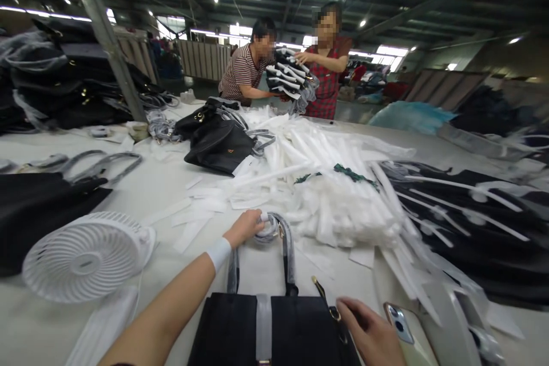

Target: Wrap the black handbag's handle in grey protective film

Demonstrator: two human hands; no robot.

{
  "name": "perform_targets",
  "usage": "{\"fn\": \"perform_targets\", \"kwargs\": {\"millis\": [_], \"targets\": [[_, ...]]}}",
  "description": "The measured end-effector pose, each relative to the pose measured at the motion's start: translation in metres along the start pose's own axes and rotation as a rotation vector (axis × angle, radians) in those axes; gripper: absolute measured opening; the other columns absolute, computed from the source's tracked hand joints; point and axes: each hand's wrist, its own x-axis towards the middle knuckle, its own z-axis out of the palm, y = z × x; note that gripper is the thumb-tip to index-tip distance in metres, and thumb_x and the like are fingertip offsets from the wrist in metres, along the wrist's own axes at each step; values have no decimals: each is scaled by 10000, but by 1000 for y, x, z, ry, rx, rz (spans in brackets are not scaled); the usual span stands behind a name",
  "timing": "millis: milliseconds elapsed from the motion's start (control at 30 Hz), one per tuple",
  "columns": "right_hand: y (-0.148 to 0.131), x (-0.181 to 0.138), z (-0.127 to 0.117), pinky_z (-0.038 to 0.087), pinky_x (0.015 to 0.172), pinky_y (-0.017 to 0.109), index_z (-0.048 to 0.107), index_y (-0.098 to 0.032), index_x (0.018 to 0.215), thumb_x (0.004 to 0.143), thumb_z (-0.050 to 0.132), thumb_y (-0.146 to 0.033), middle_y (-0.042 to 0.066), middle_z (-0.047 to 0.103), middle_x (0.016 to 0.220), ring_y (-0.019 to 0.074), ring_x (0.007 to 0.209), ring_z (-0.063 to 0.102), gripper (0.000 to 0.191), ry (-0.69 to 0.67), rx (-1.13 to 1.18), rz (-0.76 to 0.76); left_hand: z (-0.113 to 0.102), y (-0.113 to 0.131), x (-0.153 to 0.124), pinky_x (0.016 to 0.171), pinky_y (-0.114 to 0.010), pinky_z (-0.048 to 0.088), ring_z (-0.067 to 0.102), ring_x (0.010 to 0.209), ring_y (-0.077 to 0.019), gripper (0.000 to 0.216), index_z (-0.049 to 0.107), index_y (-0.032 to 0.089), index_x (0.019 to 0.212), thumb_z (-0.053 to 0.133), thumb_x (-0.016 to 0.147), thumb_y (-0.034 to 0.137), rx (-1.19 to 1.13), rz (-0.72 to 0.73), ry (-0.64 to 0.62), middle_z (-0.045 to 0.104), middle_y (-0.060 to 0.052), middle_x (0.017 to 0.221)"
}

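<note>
A black handbag (274, 329) lies flat on the white table right in front of me, a white paper band across its middle. My left hand (244, 227) is closed around the top of the bag's wrapped handle (274, 229), a white band at the wrist. My right hand (371, 334) rests on the bag's upper right corner, by a gold clasp (319, 286); its fingers are curled and I cannot tell if it grips anything.
A white desk fan (86, 257) lies at my left. A heap of white paper strips (334, 194) fills the table's middle, with black bags (218, 140) beyond and more (463, 223) at right. A phone (401, 323) lies beside my right hand. Two people (244, 71) handle bags at the far edge.
</note>
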Motion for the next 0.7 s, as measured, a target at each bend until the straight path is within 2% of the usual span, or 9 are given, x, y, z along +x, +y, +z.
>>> {"fn": "perform_targets", "kwargs": {"millis": [100,167,267,400,467,567,700], "targets": [[-44,34,36,524,738,326,739,-222,784,704,606,-593,57,722,777,257,761,653,401,-55,118,-111,-9,4,-1,693,-256,423,588,744,-169,99,599,144,826,525,778,191,-94,27,30,638,-46,785],[-53,58,49,515,692,313,725,-184,816,721,597,-586,64,707,748,235,709,635,433,-9,184,-116,-14,8,-6,668,-232,412,576,710,-144,120,609,142,838,514,787,194,-151,58,49,629,-18,752],[-53,95,64,502,641,313,707,-154,825,729,566,-561,73,691,714,226,662,618,441,38,229,-102,-22,17,-16,662,-204,402,560,695,-115,165,624,150,903,504,804,203,-239,113,72,626,15,750],[-56,130,93,487,634,325,616,-191,555,686,551,-485,59,655,623,238,652,593,328,-171,128,-312,-30,29,-21,666,-205,397,544,691,-110,161,618,155,914,507,809,203,-301,171,94,619,15,764],[-60,136,109,498,663,326,585,-203,521,681,547,-458,55,657,632,245,687,596,304,-271,119,-388,-33,28,-19,689,-220,403,549,716,-124,131,604,154,888,505,812,197,-238,157,79,619,-2,781],[-63,140,124,516,768,348,654,-208,656,735,527,-421,61,696,734,260,781,617,260,-346,120,-464,-34,20,-16,725,-239,415,564,753,-146,96,591,160,863,521,809,198,-188,123,60,629,-21,807],[-68,147,140,503,889,388,697,-205,915,834,544,-367,89,703,961,267,926,622,237,-260,-23,-516,-30,10,-16,722,-249,427,589,774,-171,87,588,168,853,555,809,235,-176,97,36,642,-34,804]]}}
